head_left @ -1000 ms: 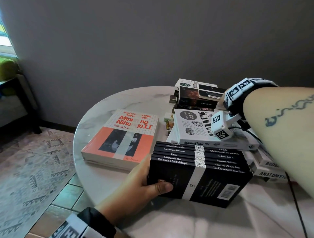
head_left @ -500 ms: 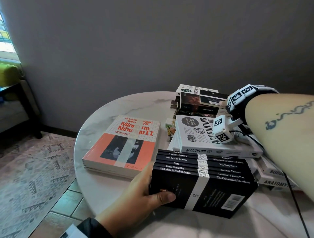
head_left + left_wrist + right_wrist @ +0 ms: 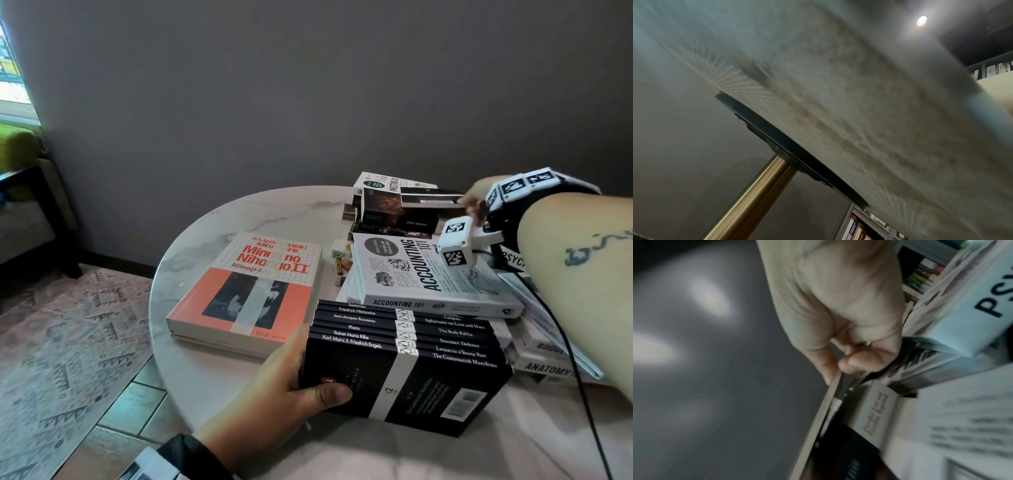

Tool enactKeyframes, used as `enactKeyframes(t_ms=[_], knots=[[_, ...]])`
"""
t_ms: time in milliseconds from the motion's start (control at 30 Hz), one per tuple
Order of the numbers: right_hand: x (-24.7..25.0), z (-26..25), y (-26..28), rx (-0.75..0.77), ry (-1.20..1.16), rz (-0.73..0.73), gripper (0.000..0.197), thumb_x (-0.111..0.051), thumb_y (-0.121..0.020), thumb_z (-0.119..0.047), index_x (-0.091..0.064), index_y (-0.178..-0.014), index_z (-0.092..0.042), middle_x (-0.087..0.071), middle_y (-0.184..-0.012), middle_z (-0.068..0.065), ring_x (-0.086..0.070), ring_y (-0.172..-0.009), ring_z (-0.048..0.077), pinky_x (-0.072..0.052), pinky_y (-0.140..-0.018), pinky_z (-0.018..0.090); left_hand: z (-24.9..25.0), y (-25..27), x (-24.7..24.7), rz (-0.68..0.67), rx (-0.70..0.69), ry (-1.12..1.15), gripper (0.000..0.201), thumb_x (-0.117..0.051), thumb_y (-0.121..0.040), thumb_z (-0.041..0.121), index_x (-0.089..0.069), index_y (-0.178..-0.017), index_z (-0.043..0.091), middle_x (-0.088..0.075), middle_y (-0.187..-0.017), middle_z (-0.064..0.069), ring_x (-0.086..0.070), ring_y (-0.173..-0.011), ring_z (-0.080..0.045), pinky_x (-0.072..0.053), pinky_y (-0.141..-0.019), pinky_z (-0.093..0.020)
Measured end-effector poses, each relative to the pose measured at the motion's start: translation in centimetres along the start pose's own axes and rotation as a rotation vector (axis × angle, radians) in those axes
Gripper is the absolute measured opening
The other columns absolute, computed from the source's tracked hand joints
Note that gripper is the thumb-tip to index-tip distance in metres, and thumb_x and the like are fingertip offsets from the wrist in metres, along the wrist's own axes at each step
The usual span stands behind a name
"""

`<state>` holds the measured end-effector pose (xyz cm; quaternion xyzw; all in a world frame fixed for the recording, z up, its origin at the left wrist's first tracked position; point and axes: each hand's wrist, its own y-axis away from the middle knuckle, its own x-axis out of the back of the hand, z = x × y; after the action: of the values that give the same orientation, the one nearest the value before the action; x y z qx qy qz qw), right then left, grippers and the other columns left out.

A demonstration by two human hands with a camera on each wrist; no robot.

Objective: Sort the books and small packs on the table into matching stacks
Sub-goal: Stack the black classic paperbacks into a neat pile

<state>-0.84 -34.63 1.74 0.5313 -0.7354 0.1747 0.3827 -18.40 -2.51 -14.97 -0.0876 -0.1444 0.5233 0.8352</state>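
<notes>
My left hand [image 3: 308, 373] grips the left end of a stack of thin black paperbacks [image 3: 404, 370] near the front of the round marble table [image 3: 212, 240], thumb on the top cover. My right hand [image 3: 468, 204] reaches over the far pile and pinches the edge of a thin black book [image 3: 428, 200] lying on top of it. In the right wrist view the right hand [image 3: 836, 371] holds that thin black book [image 3: 828, 404] between thumb and curled fingers. The left wrist view shows only the table's underside.
An orange and white language textbook [image 3: 246, 291] lies at the left. A white Accounting 101 book [image 3: 428, 274] sits mid-table on other white books [image 3: 548, 366]. Small packs [image 3: 342, 257] lie between the textbook and the white book. A brass table leg [image 3: 748, 194] stands below.
My right hand has moved away over the white books to the far pile and taken hold of the thin black book. The left hand keeps its grip on the black stack.
</notes>
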Motion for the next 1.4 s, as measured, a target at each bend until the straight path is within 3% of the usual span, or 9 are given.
enactKeyframes(t_ms=[200, 333, 500, 667, 800, 900, 1100, 1300, 1400], knots=[[4.2, -2.8, 3.9, 0.083, -0.367, 0.054, 0.033, -0.041, -0.097, -0.013, -0.035, -0.065, -0.019, -0.034, -0.057, -0.001, -0.032, -0.033, 0.004, -0.030, -0.033, 0.009, -0.1, 0.0, 0.2, 0.013, 0.007, -0.061, 0.059, -0.075, -0.066, 0.047, -0.054, -0.116, 0.024, -0.065, -0.111, 0.012, -0.060, -0.105, -0.007, -0.048, -0.089, -0.024], [6.4, -3.7, 9.0, 0.429, -0.169, 0.175, 0.026, -0.043, -0.098, -0.009, -0.047, -0.076, -0.022, -0.051, -0.060, 0.003, -0.048, -0.033, 0.001, -0.040, -0.035, 0.012, 0.0, 0.2, 0.1, 0.029, 0.027, -0.066, 0.051, -0.076, -0.065, 0.037, -0.055, -0.111, 0.030, -0.066, -0.107, 0.016, -0.061, -0.101, -0.003, -0.048, -0.084, -0.017], [6.7, -2.2, 15.4, 0.609, 0.104, 0.111, 0.029, -0.046, -0.096, -0.002, -0.054, -0.077, -0.023, -0.062, -0.067, 0.003, -0.058, -0.049, 0.003, -0.045, -0.045, 0.010, 0.7, 0.2, -0.3, 0.060, 0.015, -0.083, 0.048, -0.074, -0.069, 0.017, -0.053, -0.110, 0.028, -0.065, -0.101, 0.026, -0.059, -0.095, 0.008, -0.044, -0.079, -0.007], [4.0, 0.6, 18.5, 0.610, 0.330, 0.101, 0.023, -0.055, -0.091, -0.005, -0.057, -0.080, -0.024, -0.064, -0.070, 0.005, -0.057, -0.061, 0.015, -0.051, -0.069, 0.040, 0.9, 0.3, -0.5, 0.081, 0.005, -0.092, 0.050, -0.074, -0.069, 0.010, -0.051, -0.109, 0.029, -0.063, -0.099, 0.033, -0.058, -0.093, 0.014, -0.040, -0.074, -0.001], [2.3, 2.4, 19.8, 0.592, 0.443, 0.030, 0.020, -0.058, -0.090, -0.012, -0.057, -0.079, -0.029, -0.063, -0.066, -0.004, -0.059, -0.066, 0.014, -0.048, -0.072, 0.032, 1.1, 0.3, -0.5, 0.062, 0.001, -0.133, 0.052, -0.072, -0.075, -0.001, -0.050, -0.111, 0.028, -0.062, -0.098, 0.034, -0.058, -0.093, 0.014, -0.040, -0.074, 0.000], [1.1, 3.2, 20.0, 0.574, 0.460, -0.069, 0.029, -0.055, -0.091, -0.012, -0.057, -0.078, -0.038, -0.063, -0.066, -0.009, -0.056, -0.062, 0.001, -0.045, -0.067, 0.017, 1.1, 0.4, -0.3, 0.078, -0.010, -0.147, 0.052, -0.076, -0.071, 0.017, -0.050, -0.114, 0.030, -0.062, -0.101, 0.033, -0.057, -0.096, 0.013, -0.040, -0.077, -0.002], [-1.3, 4.6, 19.8, 0.504, 0.477, -0.299, 0.044, -0.048, -0.094, -0.008, -0.055, -0.075, -0.047, -0.065, -0.081, 0.004, -0.058, -0.066, 0.008, -0.052, -0.078, 0.043, 0.8, 0.5, -0.3, 0.068, -0.002, -0.126, 0.065, -0.071, -0.053, 0.049, -0.053, -0.112, 0.029, -0.065, -0.102, 0.029, -0.059, -0.098, 0.010, -0.042, -0.079, -0.004], [-2.1, 4.4, 19.7, 0.399, 0.510, -0.475, 0.033, -0.043, -0.098, -0.009, -0.055, -0.086, -0.037, -0.065, -0.082, -0.001, -0.059, -0.071, 0.010, -0.051, -0.084, 0.044, 0.8, 0.5, -0.3, 0.053, 0.010, -0.158, 0.050, -0.077, -0.063, 0.033, -0.057, -0.108, 0.026, -0.066, -0.097, 0.028, -0.060, -0.093, 0.011, -0.042, -0.074, -0.003], [-0.3, 3.4, 19.2, 0.381, 0.464, -0.365, 0.022, -0.046, -0.097, -0.013, -0.059, -0.094, -0.030, -0.066, -0.087, -0.003, -0.062, -0.079, 0.012, -0.053, -0.075, 0.035, 0.7, 0.4, -0.4, 0.051, 0.039, -0.143, 0.040, -0.076, -0.074, 0.012, -0.058, -0.108, 0.024, -0.067, -0.096, 0.026, -0.061, -0.090, 0.009, -0.043, -0.072, -0.004]])
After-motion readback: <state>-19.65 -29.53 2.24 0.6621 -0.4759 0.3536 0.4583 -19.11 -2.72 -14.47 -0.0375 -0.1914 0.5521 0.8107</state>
